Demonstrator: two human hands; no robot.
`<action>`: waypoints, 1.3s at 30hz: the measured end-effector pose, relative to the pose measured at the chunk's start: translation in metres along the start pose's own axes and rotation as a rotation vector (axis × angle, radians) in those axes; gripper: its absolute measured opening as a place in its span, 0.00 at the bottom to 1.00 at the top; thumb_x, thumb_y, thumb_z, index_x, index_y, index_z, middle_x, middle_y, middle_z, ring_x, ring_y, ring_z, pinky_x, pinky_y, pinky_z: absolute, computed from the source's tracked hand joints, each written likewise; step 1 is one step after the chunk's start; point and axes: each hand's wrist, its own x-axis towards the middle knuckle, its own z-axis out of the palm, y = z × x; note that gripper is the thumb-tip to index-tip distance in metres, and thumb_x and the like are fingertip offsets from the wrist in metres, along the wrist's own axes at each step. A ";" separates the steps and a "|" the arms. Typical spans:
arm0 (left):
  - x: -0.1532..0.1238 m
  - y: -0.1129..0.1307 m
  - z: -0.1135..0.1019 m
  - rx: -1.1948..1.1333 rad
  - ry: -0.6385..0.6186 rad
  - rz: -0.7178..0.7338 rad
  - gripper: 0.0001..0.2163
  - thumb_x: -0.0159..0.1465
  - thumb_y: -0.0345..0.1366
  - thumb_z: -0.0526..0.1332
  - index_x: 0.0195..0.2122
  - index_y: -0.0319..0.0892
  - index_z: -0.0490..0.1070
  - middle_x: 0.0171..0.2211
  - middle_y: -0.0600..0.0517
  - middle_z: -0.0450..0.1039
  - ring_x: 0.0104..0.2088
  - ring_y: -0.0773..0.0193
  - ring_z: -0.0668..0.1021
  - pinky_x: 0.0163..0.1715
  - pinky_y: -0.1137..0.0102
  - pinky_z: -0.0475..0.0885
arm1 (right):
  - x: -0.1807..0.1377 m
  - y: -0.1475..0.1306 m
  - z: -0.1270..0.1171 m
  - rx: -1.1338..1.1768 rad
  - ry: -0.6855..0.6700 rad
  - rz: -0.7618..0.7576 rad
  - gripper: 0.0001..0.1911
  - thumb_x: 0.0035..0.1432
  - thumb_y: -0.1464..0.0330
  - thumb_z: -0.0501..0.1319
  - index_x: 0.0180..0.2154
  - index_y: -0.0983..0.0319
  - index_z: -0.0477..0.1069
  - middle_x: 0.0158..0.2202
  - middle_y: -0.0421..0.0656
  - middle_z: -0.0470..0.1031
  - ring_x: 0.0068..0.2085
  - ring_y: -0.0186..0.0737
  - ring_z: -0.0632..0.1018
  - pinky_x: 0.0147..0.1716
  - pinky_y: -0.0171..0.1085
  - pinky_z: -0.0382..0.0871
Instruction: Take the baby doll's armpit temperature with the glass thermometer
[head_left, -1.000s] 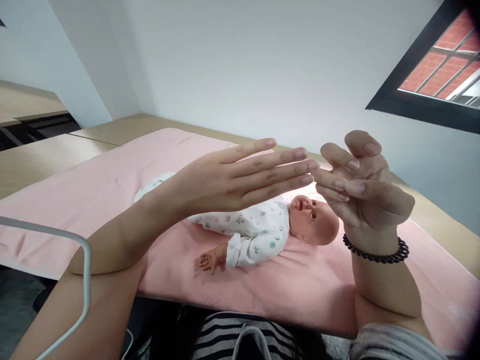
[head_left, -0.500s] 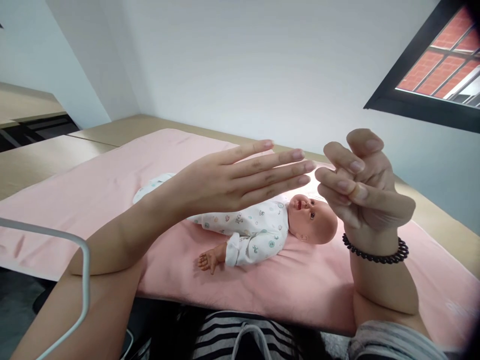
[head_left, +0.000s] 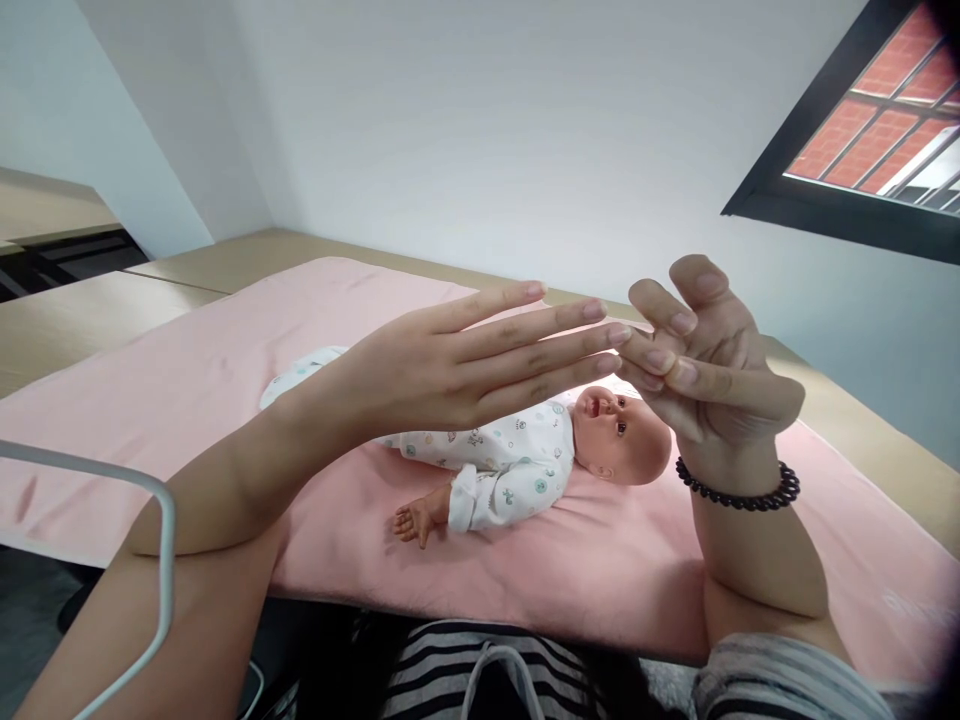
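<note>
My left hand (head_left: 457,365) reaches in from the left with its back toward me, its fingers stretched out, holding nothing. At its fingertips is my right hand (head_left: 712,350), palm toward me. The right thumb presses on a fingertip in a pinch, while the other fingers curl above; nothing shows in the pinch. The two hands' fingertips meet or overlap; whether they press together I cannot tell. Below them a baby doll (head_left: 517,460) in a white patterned suit lies on its back, head to the right. My left forearm and hand hide part of its body and legs.
A pink mat (head_left: 337,545) lies under the doll on a wooden table (head_left: 862,440). A pale cable (head_left: 166,560) loops across my left forearm. Behind stands a white wall (head_left: 487,130) with a barred window (head_left: 885,120) at upper right.
My right hand has moved left, so its pinched fingers now meet the left fingertips, where a small gap was before. My left hand and the doll stay nearly in place.
</note>
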 end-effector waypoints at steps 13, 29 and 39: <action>-0.001 0.003 0.006 0.166 0.203 0.000 0.29 0.63 0.22 0.61 0.62 0.56 0.65 0.34 0.59 0.69 0.35 0.71 0.73 0.41 0.71 0.76 | -0.012 0.000 0.017 -0.152 0.006 -0.172 0.27 0.43 0.81 0.74 0.41 0.56 0.68 0.36 0.38 0.64 0.33 0.33 0.73 0.31 0.38 0.76; -0.010 -0.004 -0.001 0.082 0.377 0.024 0.08 0.63 0.28 0.64 0.37 0.50 0.69 0.35 0.59 0.74 0.35 0.68 0.77 0.38 0.66 0.75 | -0.011 -0.002 0.015 -0.158 0.008 -0.151 0.24 0.46 0.80 0.74 0.41 0.56 0.69 0.36 0.36 0.67 0.33 0.33 0.75 0.31 0.37 0.77; -0.002 0.009 0.002 -0.045 0.247 -0.152 0.06 0.68 0.43 0.63 0.39 0.49 0.72 0.35 0.54 0.76 0.34 0.64 0.77 0.36 0.63 0.75 | -0.015 0.009 0.033 -0.255 0.016 -0.116 0.24 0.46 0.74 0.76 0.41 0.54 0.69 0.38 0.38 0.67 0.36 0.35 0.74 0.36 0.39 0.79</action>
